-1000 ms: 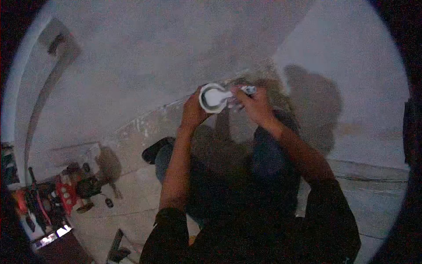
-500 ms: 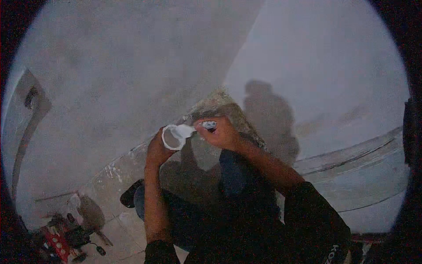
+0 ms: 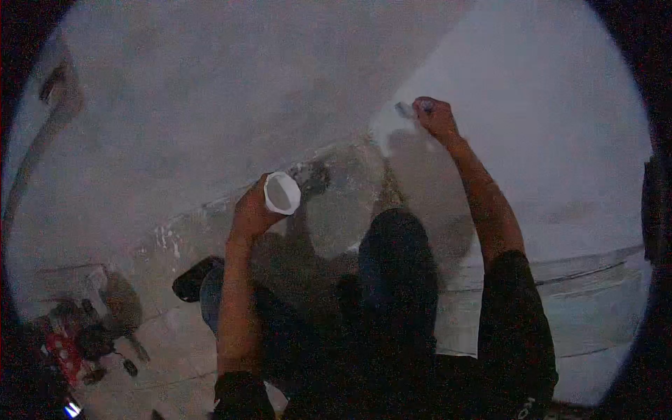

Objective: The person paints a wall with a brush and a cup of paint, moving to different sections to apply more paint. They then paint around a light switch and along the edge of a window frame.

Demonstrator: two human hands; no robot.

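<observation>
A white cup (image 3: 291, 204) sits in my left hand (image 3: 253, 212), its fingers wrapped round the side and its mouth facing up toward me. Greyish shade fills the inside, and I cannot make out its contents. Up and to the right, my right hand (image 3: 437, 119) is closed round the handle of a small paintbrush (image 3: 404, 109). The pale bristle end points left, at or very near the white wall (image 3: 546, 126), close to the corner with the greyer wall; contact is hard to tell in the dim light.
The greyer wall (image 3: 245, 84) fills the upper left. My bent knees are below my hands, near a stained floor corner (image 3: 343, 210). A red object (image 3: 63, 357) and dark items lie at lower left. A curved pale ledge (image 3: 588, 301) runs along the right.
My right hand has moved up and right with the paintbrush, from the cup's rim to the white wall. The left hand still holds the cup, now slightly higher in view.
</observation>
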